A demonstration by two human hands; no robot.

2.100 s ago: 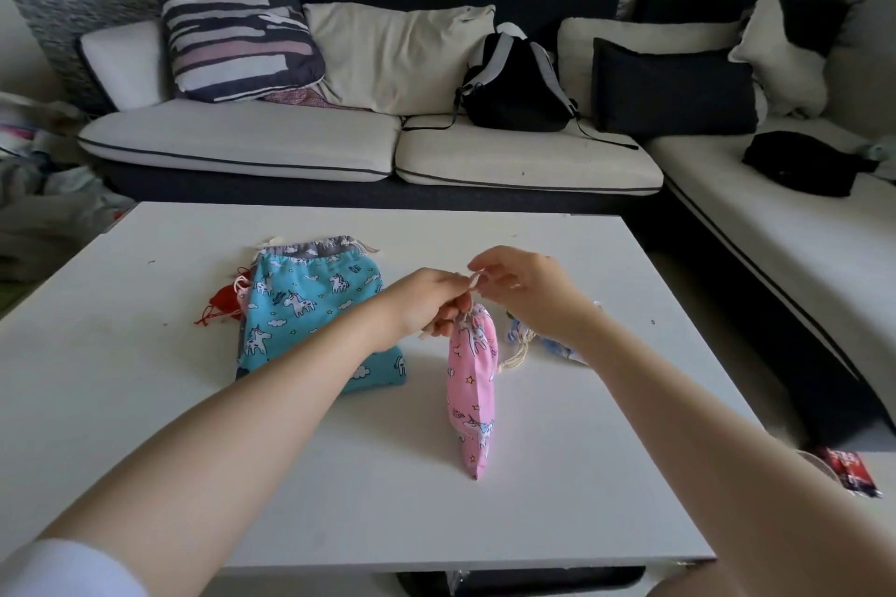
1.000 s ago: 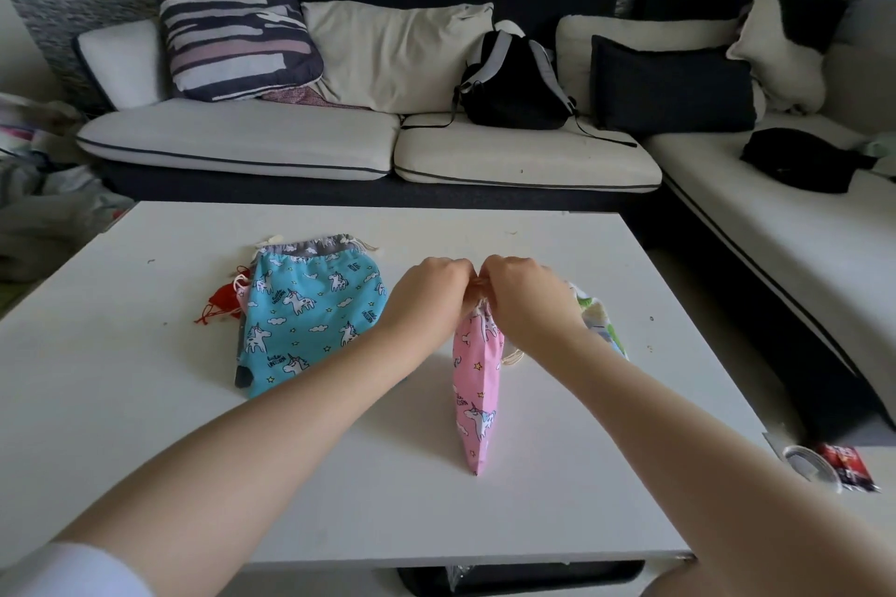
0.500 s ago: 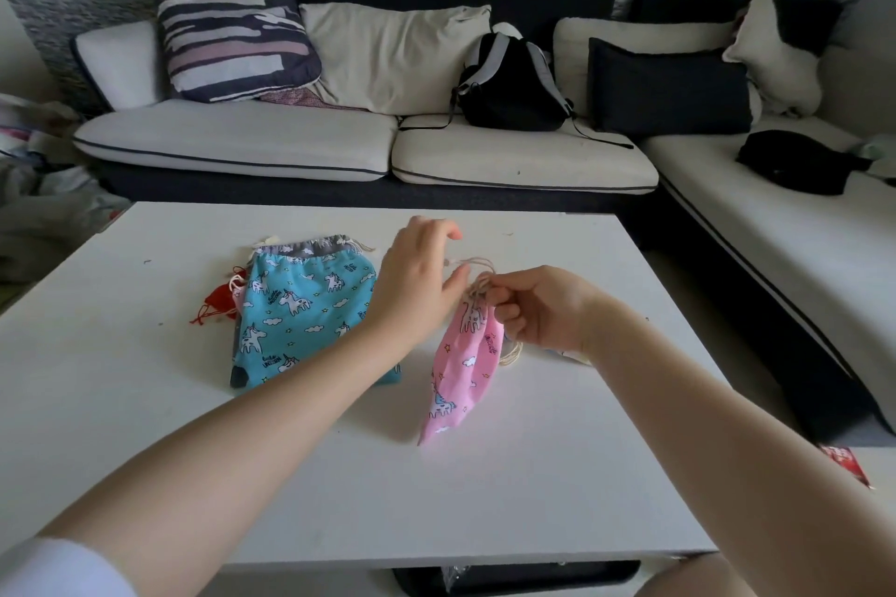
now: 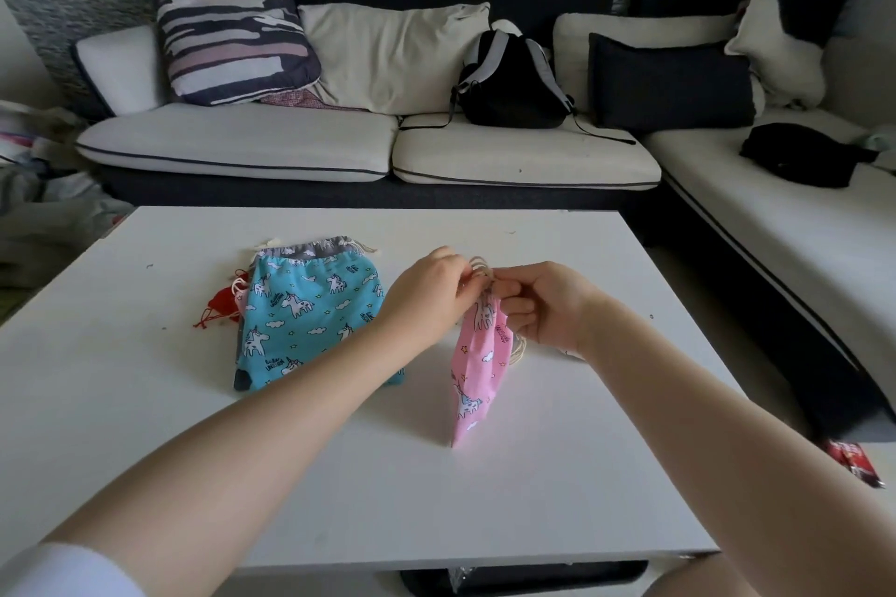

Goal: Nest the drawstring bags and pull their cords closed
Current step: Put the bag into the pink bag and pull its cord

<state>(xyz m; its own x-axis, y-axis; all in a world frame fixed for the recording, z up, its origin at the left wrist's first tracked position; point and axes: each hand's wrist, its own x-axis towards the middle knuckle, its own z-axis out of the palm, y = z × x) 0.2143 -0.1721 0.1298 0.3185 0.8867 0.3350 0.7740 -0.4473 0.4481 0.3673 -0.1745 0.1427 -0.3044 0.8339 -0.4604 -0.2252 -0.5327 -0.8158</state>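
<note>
White table (image 4: 145,427) bears a blue unicorn bag (image 4: 310,320) over a red pouch (image 4: 220,308)

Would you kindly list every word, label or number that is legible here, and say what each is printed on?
No text reads with certainty.
Blue bag: small dark lettering beside the unicorns, repeated over the cloth, too blurred to read.
Pink bag, held at its neck by the left hand and right hand: faint white script near the top, illegible.
Red packet on the floor: white marks, too small to read.

My forearms are bare down to my left hand (image 4: 426,296) and right hand (image 4: 548,305); a white sleeve (image 4: 63,572) covers my left upper arm.
</note>
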